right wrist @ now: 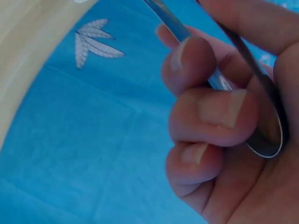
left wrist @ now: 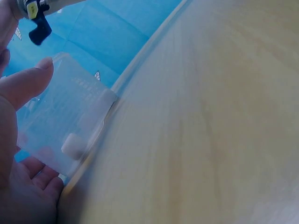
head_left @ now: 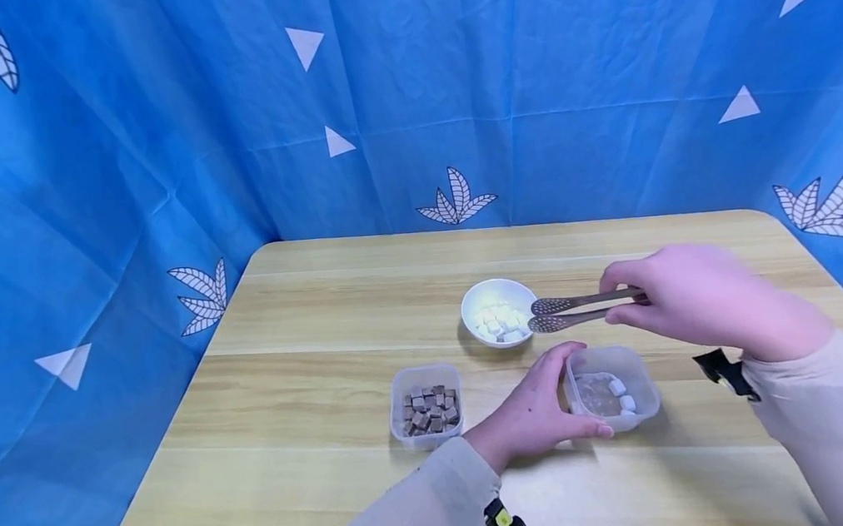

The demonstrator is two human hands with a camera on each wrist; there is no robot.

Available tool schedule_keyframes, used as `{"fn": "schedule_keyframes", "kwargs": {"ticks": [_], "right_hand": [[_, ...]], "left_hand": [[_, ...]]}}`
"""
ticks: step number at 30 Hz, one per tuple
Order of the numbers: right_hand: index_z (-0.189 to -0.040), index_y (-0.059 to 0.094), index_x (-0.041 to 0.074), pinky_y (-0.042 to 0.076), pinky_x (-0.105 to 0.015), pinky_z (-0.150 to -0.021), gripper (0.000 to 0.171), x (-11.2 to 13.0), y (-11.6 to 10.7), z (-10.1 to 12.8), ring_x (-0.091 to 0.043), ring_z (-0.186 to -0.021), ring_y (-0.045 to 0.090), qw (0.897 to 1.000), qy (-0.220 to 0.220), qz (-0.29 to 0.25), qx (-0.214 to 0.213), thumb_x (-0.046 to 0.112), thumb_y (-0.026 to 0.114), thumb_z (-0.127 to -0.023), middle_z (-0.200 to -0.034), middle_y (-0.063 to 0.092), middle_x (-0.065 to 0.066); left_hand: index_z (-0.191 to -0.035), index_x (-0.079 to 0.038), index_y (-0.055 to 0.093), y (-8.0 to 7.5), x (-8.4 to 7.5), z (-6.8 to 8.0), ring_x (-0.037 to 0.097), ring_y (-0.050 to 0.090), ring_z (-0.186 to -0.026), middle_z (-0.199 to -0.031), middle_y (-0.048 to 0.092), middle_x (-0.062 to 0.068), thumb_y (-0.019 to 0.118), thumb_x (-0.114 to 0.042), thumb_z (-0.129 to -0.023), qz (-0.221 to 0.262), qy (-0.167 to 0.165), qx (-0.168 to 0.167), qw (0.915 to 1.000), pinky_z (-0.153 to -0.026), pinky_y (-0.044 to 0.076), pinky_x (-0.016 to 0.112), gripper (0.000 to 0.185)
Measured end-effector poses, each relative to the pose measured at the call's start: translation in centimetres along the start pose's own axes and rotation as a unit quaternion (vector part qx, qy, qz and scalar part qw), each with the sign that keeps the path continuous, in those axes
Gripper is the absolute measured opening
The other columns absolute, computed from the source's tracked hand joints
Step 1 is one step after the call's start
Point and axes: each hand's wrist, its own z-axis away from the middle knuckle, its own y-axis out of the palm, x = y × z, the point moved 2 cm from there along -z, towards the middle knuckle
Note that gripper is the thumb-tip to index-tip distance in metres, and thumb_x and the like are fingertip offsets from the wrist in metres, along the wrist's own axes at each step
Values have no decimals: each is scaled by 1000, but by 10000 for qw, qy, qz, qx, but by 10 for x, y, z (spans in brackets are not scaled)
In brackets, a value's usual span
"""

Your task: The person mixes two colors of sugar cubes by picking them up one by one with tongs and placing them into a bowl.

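Observation:
My left hand (head_left: 528, 412) holds a clear plastic container (head_left: 648, 410) by its left side, thumb at the near wall and fingers at the far one. Inside lie a few white cubes (head_left: 627, 404), and one cube (left wrist: 74, 146) shows through the wall in the left wrist view. My right hand (head_left: 703, 297) grips metal tongs (head_left: 555, 306), their dotted tips slightly apart with nothing between them, by the right rim of a white bowl (head_left: 474, 308). White cubes (head_left: 500, 323) fill the bowl's bottom. The right wrist view shows fingers curled round the tongs' bent end (right wrist: 275, 144).
A second clear container (head_left: 398, 420) with several brown-grey cubes (head_left: 430, 410) stands left of my left hand. All of it rests on a wooden table (head_left: 311, 373). Behind the table's far edge hangs a blue curtain (head_left: 389, 65), which also runs along the left and right.

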Motion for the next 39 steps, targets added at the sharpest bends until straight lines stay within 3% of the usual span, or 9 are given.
{"fn": "schedule_keyframes", "kwargs": {"ticks": [5,11,18,25,28,32,35,39], "right_hand": [[-104,71,27,38,-29,-49,21,0,-16,24,0,-52,42,9995,54,279,138,37,80,-87,-63,51,22],[-105,70,30,37,-29,-49,25,0,-25,42,-1,-52,42,9945,467,553,761,44,78,-87,-59,46,21],[-96,68,38,35,-30,-47,25,2,-17,40,-2,-55,42,9889,255,711,1276,40,85,-78,-64,48,20],[-93,67,36,38,-32,-50,26,14,7,27,-7,-59,45,9812,250,311,1890,34,85,-74,-69,53,18],[-88,66,35,40,-33,-52,26,18,18,20,-9,-60,47,9808,212,135,1934,30,86,-72,-70,55,16],[-89,66,28,46,-36,-54,27,17,22,13,-8,-62,51,9855,72,215,1680,26,88,-73,-75,60,14],[-92,67,25,47,-36,-54,27,15,19,11,-8,-62,52,9874,2,338,1546,26,88,-74,-77,62,13],[-93,69,27,48,-37,-54,29,12,7,14,-9,-65,55,9843,75,477,1699,25,89,-72,-80,64,12]], "left_hand": [[-154,-33,33,1,-1,0,8,42,-134,-150,41,-11,91,-46,-71,12,-98,-25,9999,-114,34,40,102],[-157,-32,29,0,-2,0,10,38,-139,-155,36,-10,91,-46,-71,21,-136,-27,9999,-116,32,41,107],[-156,-32,30,1,-1,1,9,39,-137,-153,38,-11,92,-44,-70,97,-116,-10,9999,-115,33,42,106],[-156,-32,30,0,-1,0,8,40,-136,-151,40,-11,92,-43,-71,198,-83,-10,9998,-115,33,41,106],[-157,-32,29,1,-1,0,7,41,-134,-151,40,-11,92,-43,-71,231,-85,5,9997,-114,33,39,106],[-157,-31,29,0,-1,1,6,41,-134,-151,38,-12,91,-42,-72,188,-91,5,9998,-114,33,37,106],[-157,-31,28,0,-1,1,5,41,-133,-152,38,-13,91,-44,-71,131,-102,14,9999,-114,33,37,107],[-157,-32,28,-2,-3,1,7,41,-134,-153,37,-12,91,-45,-71,109,-137,2,9998,-115,33,41,108]]}}
